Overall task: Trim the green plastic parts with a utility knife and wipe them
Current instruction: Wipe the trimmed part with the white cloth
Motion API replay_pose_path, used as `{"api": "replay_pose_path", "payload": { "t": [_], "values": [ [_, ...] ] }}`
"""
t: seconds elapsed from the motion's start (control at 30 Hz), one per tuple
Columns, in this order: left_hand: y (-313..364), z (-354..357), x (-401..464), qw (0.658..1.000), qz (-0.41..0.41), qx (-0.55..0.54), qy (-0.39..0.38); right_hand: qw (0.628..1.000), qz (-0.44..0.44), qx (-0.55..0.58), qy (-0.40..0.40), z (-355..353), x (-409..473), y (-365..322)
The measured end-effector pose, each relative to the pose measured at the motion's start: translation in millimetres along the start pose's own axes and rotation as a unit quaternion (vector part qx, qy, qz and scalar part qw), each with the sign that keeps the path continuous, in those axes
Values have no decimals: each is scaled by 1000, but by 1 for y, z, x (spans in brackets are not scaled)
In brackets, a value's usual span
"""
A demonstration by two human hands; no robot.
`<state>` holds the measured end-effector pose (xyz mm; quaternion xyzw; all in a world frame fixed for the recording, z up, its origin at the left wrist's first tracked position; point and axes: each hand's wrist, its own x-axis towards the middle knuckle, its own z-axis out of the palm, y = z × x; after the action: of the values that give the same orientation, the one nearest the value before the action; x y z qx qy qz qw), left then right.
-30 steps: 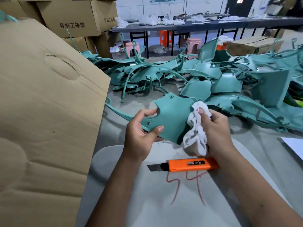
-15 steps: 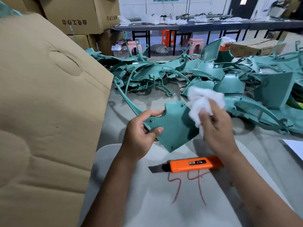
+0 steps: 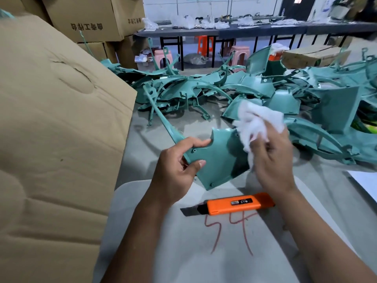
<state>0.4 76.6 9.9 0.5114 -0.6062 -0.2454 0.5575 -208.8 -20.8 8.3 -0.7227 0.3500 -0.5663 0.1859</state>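
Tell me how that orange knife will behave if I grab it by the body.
Orange knife lies flat on the table, so it likely slides rather than rolls. Probably light and stiff. Its dark blade is extended leftward, so grab the body only.

Right hand (image 3: 271, 158) motion-blurred; finger (image 3: 259, 149) outlines indistinct. Crumpled white wiping cloth (image 3: 259, 122) also blurred, and it covers the upper right edge of the flat green plastic panel (image 3: 218, 156). Left palm hides the panel's lower left edge. Large tan corrugated cardboard sheet (image 3: 57, 139) cut off at left and bottom. Label print on orange utility knife (image 3: 232, 204) too small to read.
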Motion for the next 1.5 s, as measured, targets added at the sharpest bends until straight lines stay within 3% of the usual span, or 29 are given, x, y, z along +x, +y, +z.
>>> {"api": "replay_pose_path", "payload": {
  "t": [0.07, 0.13, 0.23, 0.37, 0.43, 0.47, 0.5, 0.53, 0.63, 0.73, 0.8, 0.87, 1.0, 1.07, 1.13, 1.23, 1.3, 1.37, 1.4, 1.5],
  "values": [
    [0, 0, 0, 1000, 11, 9, -7, 992, -69, -74, -73, 6, 3, -6],
    [0, 0, 0, 1000, 9, 11, -12, 994, -66, -55, -70, 8, 3, -8],
    [2, 4, 1, 999, 11, 30, -19, 995, 19, 75, -57, 7, -1, -10],
    [4, 8, 3, 998, 13, 47, -27, 964, 105, 226, -96, 0, -1, -13],
    [5, 6, 1, 998, 12, 51, -28, 930, 196, 295, -104, -4, -2, -13],
    [5, 4, 0, 999, 12, 46, -24, 893, 252, 363, -87, -5, -1, -15],
    [4, 1, -1, 999, 15, 38, -15, 851, 296, 432, -48, -7, 2, -14],
    [4, -1, -3, 999, 18, 33, -4, 838, 309, 450, -3, -10, 5, -13],
    [11, -2, -4, 997, 39, 69, 11, 945, 193, 261, 44, -12, 8, -11],
    [18, 5, -5, 980, 110, 168, -2, 981, 50, 181, -50, -5, 2, -17],
    [20, 6, -6, 967, 147, 207, -3, 978, 0, 165, -127, -4, 4, -21],
    [22, 7, -7, 961, 159, 228, -1, 973, 18, 183, -136, -4, 6, -22],
    [19, 8, -6, 962, 157, 224, 10, 928, 214, 305, 8, -5, 5, -10],
    [13, 4, -5, 976, 125, 175, 46, 905, 266, 321, 81, -9, 7, -1],
    [7, 2, -4, 989, 83, 96, 81, 897, 280, 338, 54, -10, 5, 7],
    [1, 6, -5, 994, 33, 12, 102, 947, 192, 241, -95, -5, 0, 9],
    [-3, 7, -4, 994, 15, -6, 106, 975, 115, 162, -97, 1, 3, 7],
    [-2, 10, -4, 994, 6, -38, 99, 977, 131, 162, -40, 6, 4, 4],
    [-1, 13, -3, 994, 6, -56, 99, 961, 179, 212, 1, 6, 4, 2],
    [0, 17, -1, 984, -1, -115, 135, 858, 349, 352, 138, 0, 7, 0]
  ]
}}
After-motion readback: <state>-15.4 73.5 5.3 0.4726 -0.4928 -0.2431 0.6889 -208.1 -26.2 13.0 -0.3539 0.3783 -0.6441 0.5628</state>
